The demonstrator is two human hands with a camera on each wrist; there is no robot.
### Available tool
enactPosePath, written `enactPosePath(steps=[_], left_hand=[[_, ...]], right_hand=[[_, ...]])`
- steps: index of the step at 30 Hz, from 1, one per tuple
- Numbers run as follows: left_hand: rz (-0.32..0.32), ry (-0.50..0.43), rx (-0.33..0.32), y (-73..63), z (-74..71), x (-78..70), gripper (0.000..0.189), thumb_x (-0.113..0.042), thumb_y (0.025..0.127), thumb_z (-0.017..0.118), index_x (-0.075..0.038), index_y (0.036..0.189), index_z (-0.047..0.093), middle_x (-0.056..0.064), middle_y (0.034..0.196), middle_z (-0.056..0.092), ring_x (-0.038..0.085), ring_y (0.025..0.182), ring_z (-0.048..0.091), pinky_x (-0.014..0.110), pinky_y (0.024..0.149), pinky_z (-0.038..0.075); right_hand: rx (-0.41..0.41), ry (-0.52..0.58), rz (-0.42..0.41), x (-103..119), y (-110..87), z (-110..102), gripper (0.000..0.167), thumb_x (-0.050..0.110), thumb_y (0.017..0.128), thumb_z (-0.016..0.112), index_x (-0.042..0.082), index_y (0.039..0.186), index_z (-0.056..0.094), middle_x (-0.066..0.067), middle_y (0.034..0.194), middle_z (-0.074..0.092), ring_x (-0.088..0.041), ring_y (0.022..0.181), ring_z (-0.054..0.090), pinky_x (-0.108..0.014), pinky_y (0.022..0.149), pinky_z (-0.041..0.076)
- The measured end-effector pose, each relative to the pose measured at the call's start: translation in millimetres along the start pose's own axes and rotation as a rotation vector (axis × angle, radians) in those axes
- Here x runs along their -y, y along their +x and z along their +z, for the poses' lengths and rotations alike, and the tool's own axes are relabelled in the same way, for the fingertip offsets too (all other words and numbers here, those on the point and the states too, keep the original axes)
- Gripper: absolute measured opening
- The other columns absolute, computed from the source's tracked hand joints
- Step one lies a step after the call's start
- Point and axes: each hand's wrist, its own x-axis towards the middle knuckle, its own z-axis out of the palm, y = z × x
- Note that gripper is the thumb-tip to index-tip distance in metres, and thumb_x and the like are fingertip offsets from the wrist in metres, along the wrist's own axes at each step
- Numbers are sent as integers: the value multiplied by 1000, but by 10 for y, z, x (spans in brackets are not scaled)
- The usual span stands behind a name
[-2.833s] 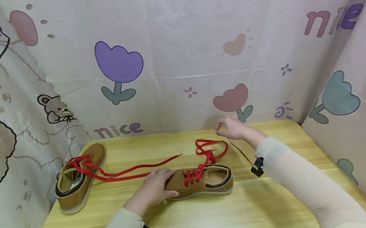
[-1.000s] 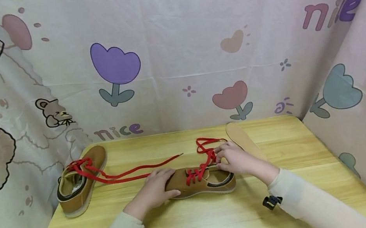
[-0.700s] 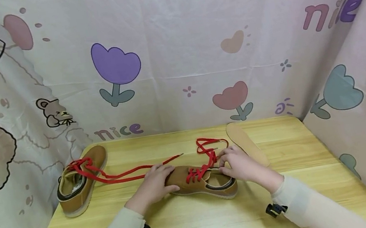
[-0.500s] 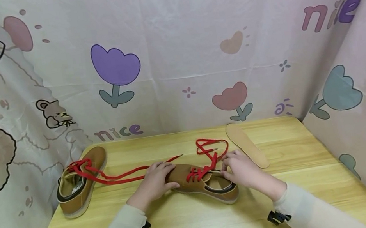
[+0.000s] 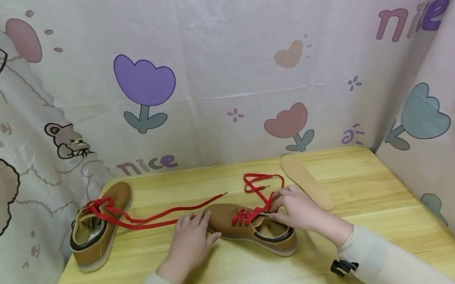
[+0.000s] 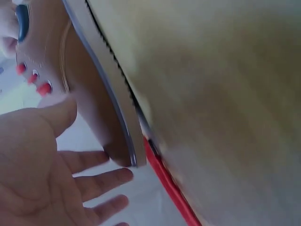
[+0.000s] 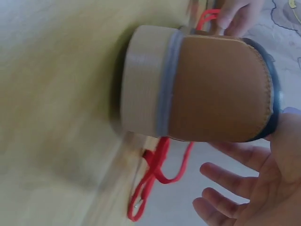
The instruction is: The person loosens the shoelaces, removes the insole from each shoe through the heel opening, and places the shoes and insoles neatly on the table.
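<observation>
A brown shoe (image 5: 223, 217) with red laces (image 5: 244, 216) sits on the wooden table, toe to the left and heel angled toward me. My left hand (image 5: 189, 246) is at its toe; in the left wrist view, the spread fingers and thumb (image 6: 63, 113) surround the toe end loosely. My right hand (image 5: 301, 209) pinches the far side of the shoe's collar, thumb at the opening and fingers outside. The right wrist view shows the shoe's heel (image 7: 221, 89), with the right fingers (image 7: 230, 181) partly behind it. Loose lace ends lie looped beyond the shoe.
Another brown shoe (image 5: 120, 195) stands at the table's left edge, its long red laces (image 5: 156, 225) stretching right to behind the left hand. A tan insole (image 5: 306, 181) lies at the back right. Printed curtains (image 5: 216, 65) enclose the table's back and sides.
My right hand came from the back, where the insole now lies, to the shoe's collar. The shoe's heel has swung toward me. My left hand has eased back slightly from the toe.
</observation>
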Motion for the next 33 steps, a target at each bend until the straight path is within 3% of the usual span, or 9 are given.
enactPosePath(steps=[6,14,20,26,33], left_hand=[[-11,-34,-12,-4,38,-50,65,-47,104,49,0,147,47,19,144,53,46,139,37,62,115,24],[-16,-134,37,233,91,31,57,-40,107,42,-4,152,42,15,153,45,47,144,28,62,116,20],[0,-179,29,383,95,59,54,-38,108,40,-6,152,43,12,153,45,47,143,29,62,116,20],[-85,-257,7,212,46,-121,56,-39,107,43,0,148,46,15,149,49,46,143,31,62,117,19],[-129,-401,63,23,66,-392,62,-40,108,38,6,149,41,23,152,42,49,145,24,65,116,15]], right_hand=[[4,1,-14,17,-11,22,13,27,89,76,18,80,75,-10,123,64,-31,116,50,-47,97,45],[1,-12,29,129,-100,70,14,26,90,75,19,78,73,-8,122,65,-29,114,52,-46,94,48],[-30,-21,42,194,-132,81,16,26,89,76,18,76,71,-10,122,66,-31,114,53,-47,96,48],[-59,-14,14,174,-80,63,19,35,90,75,20,78,73,-9,126,64,-31,117,51,-48,98,47],[-74,-23,-56,149,-49,101,16,32,88,77,17,80,76,-11,128,63,-34,122,48,-53,103,42]])
